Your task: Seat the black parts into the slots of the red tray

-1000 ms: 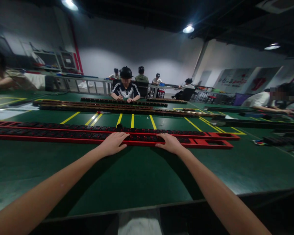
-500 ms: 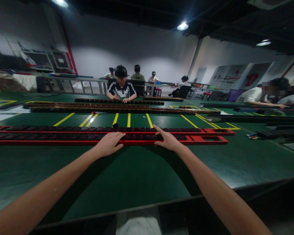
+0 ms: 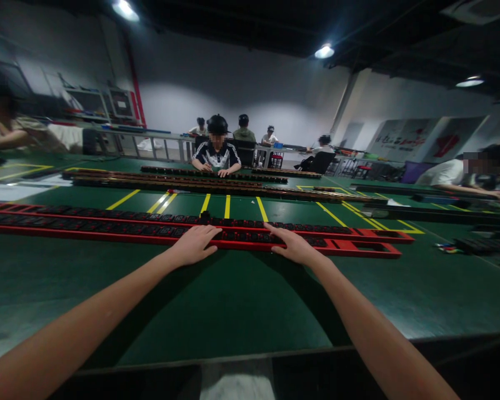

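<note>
Two long red rails filled with black pieces lie side by side across the green table (image 3: 233,311). On the front red rail (image 3: 358,250), my left hand (image 3: 195,244) rests with its fingers stretched over the top and its thumb apart at the near edge. My right hand (image 3: 295,245) sits farther right on that same rail, index finger reaching toward the rear red rail (image 3: 385,235) and thumb spread at the near side. Neither hand is closed around anything I can see. A small black piece (image 3: 205,216) stands up on the rear rail, just beyond my left fingers.
Yellow tape strips (image 3: 227,206) mark the table behind the rails. Long brown-black strips (image 3: 166,183) lie farther back, before a co-worker (image 3: 217,150) seated opposite. At right are dark bars (image 3: 425,214) and a bundle with coloured wire ends (image 3: 445,248); other people sit around.
The camera view has turned and tilted slightly, so the scene sits a little lower and to the right. Both hands keep nearly the same place and pose on the rail.
</note>
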`<state>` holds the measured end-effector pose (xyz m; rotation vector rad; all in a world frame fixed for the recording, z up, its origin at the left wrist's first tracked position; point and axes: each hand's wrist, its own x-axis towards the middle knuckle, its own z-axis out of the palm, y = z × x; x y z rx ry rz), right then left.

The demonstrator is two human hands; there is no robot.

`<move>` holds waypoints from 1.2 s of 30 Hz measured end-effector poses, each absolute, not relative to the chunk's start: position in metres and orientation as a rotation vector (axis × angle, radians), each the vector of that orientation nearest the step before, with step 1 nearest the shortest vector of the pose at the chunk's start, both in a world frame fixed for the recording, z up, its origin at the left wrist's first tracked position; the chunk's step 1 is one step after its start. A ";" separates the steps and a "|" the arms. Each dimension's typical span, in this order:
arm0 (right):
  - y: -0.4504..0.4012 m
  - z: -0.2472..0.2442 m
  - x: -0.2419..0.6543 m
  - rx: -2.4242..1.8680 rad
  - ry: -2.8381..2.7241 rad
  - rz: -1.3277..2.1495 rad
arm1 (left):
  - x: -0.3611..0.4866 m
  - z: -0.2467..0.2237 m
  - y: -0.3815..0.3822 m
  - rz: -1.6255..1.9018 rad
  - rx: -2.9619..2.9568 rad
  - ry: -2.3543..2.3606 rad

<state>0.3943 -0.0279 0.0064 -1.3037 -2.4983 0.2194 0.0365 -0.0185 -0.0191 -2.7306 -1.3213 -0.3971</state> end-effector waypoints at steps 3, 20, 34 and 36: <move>-0.028 0.008 0.390 -1.290 -2.611 0.070 | 0.037 -0.017 -0.020 -0.398 -2.737 -1.333; -0.036 0.013 0.378 -1.264 -2.598 0.107 | 0.037 -0.017 -0.020 -0.429 -2.745 -1.313; -0.033 0.008 0.376 -1.285 -2.577 0.048 | 0.038 -0.016 -0.021 -0.409 -2.733 -1.331; -0.031 0.007 0.379 -1.350 -2.538 0.044 | 0.038 -0.016 -0.021 -0.410 -2.731 -1.338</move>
